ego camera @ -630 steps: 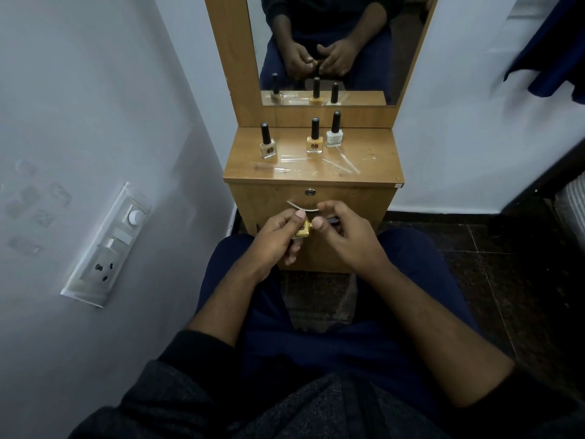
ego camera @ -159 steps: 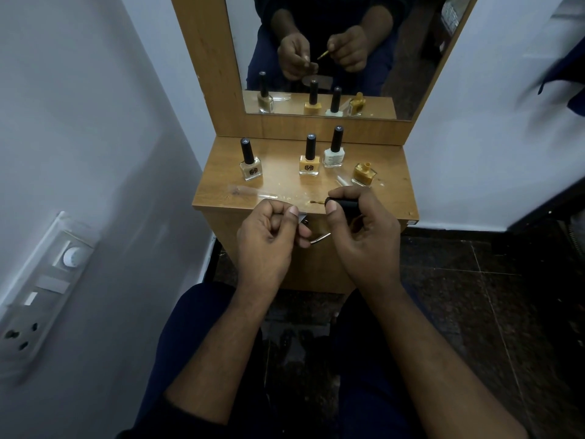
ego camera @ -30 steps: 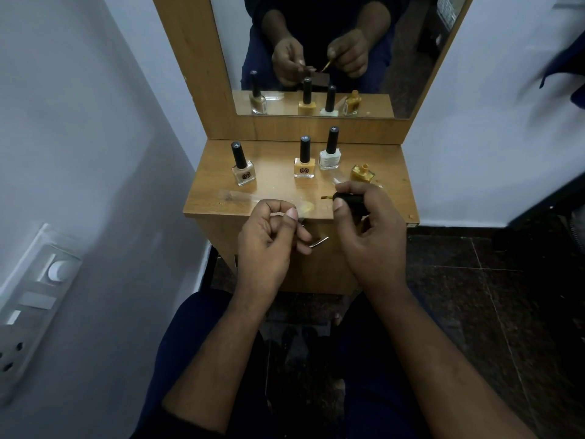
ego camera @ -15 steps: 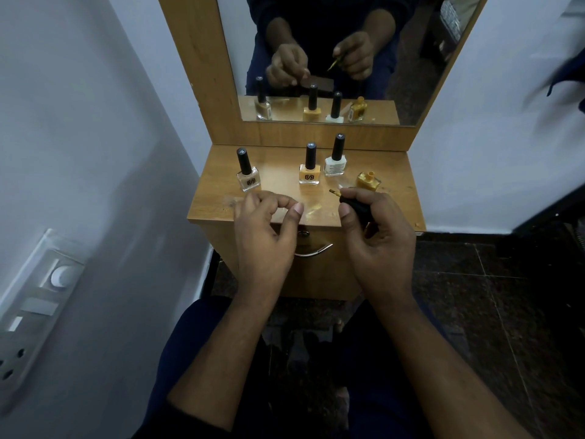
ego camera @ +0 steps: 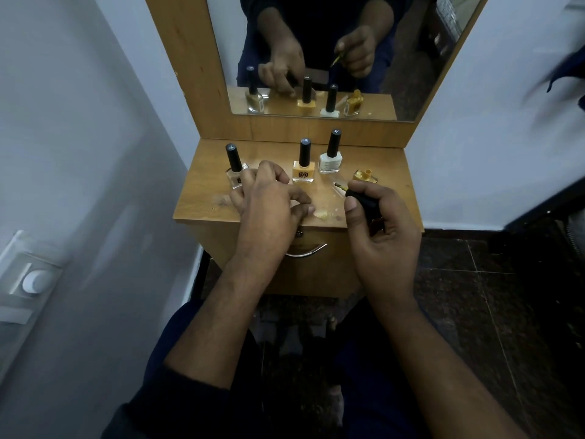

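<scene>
My right hand (ego camera: 380,229) grips the black brush cap (ego camera: 361,198) of a nail polish, its yellow-tipped brush (ego camera: 338,186) pointing left over the wooden cabinet top (ego camera: 205,198). Just behind it stands the open yellow bottle (ego camera: 364,176). My left hand (ego camera: 269,210) rests on the top near the front edge with its fingers curled down and thumb and forefinger tips close together. Whether anything sits between them is hidden.
Three capped bottles stand in a row: a clear one (ego camera: 234,172) by my left fingers, an orange one (ego camera: 303,172) and a white one (ego camera: 330,160). A yellow smear (ego camera: 321,213) marks the front edge. The mirror (ego camera: 411,74) rises behind. A drawer handle (ego camera: 308,253) shows below, and a switch panel (ego camera: 28,280) is on the left wall.
My left hand has moved forward from in front of the drawer onto the cabinet top. My right hand has shifted slightly right with the brush, away from the left.
</scene>
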Tool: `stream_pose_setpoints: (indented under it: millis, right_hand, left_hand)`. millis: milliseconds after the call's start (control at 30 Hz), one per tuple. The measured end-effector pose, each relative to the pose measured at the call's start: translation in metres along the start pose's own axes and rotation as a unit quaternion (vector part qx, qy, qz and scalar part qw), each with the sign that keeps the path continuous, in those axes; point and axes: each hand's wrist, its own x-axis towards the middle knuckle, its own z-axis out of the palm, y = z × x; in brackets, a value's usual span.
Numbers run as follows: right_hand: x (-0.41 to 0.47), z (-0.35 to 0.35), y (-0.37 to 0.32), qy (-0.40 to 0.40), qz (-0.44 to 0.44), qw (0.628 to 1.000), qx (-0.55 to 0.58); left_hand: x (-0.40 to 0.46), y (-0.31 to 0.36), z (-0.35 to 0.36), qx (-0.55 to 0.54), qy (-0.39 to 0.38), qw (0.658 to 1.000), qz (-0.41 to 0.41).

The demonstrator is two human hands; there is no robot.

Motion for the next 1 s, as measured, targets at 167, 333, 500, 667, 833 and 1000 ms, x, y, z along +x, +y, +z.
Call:
stream_pose_setpoints:
  millis: [167, 333, 500, 667, 833, 1000]
  right_hand:
    - [0.001, 0.001, 0.003, -0.001, 0.010, 1.000, 0.003]
    - [0.002, -0.001, 0.005, 0.006, 0.022, 1.000, 0.018]
    - [0.003, -0.007, 0.006, 0.027, 0.036, 0.999, 0.015]
    - [0.005, -0.014, 0.007, 0.049, 0.039, 0.998, 0.022]
    - [0.005, -0.024, 0.012, 0.071, 0.046, 0.996, 0.013]
    - [0.007, -0.029, 0.016, 0.092, 0.060, 0.994, 0.018]
  left_hand:
    - [0.000, -0.002, 0.005, 0.003, 0.025, 1.000, 0.010]
    - [-0.003, -0.005, 0.009, -0.032, 0.062, 0.997, 0.026]
    - [-0.008, 0.000, 0.012, -0.078, 0.111, 0.989, 0.051]
    - [-0.011, 0.014, 0.017, -0.094, 0.108, 0.986, 0.081]
    - [-0.013, 0.029, 0.028, -0.138, 0.099, 0.980, 0.108]
    - [-0.011, 0.047, 0.037, -0.162, 0.071, 0.979, 0.098]
